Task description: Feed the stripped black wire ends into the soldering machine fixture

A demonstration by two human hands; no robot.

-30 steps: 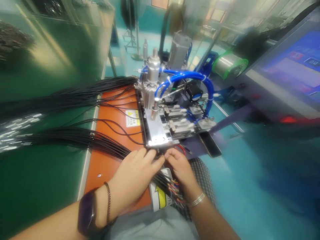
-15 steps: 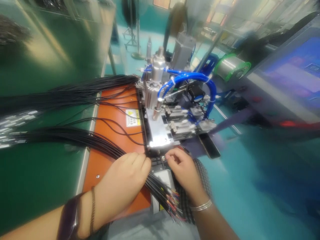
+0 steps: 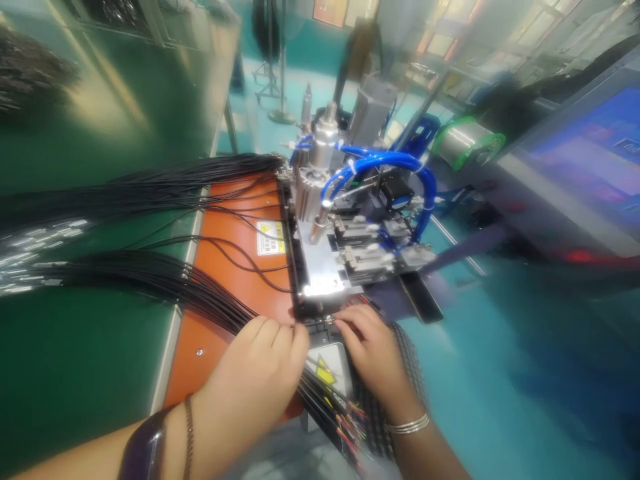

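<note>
My left hand [image 3: 273, 360] is closed over a bundle of black cables [image 3: 225, 305], its thumb and forefinger at the front edge of the machine. Below that hand the bundle comes out with stripped, multicoloured wire ends [image 3: 353, 423]. My right hand [image 3: 373, 347] has its thumb and forefinger pinched together at a small metal part on the fixture [image 3: 327, 320]. What lies between those fingertips is too small to make out. Just beyond both hands stands the bench machine [image 3: 320, 267] with a metal cylinder and a shiny front plate.
Blue air hoses [image 3: 425, 177] loop above the machine. A phone [image 3: 423, 297] lies to its right, near a wire spool [image 3: 469, 141] with green flanges. More black cables [image 3: 150, 183] stretch across the green table [image 3: 75, 360]. A screen [image 3: 607, 133] stands at right.
The cable bundle under my left hand has dropped slightly, showing more of the yellow warning label. My right fingers have straightened a little at the fixture. The whole view has shifted slightly.
</note>
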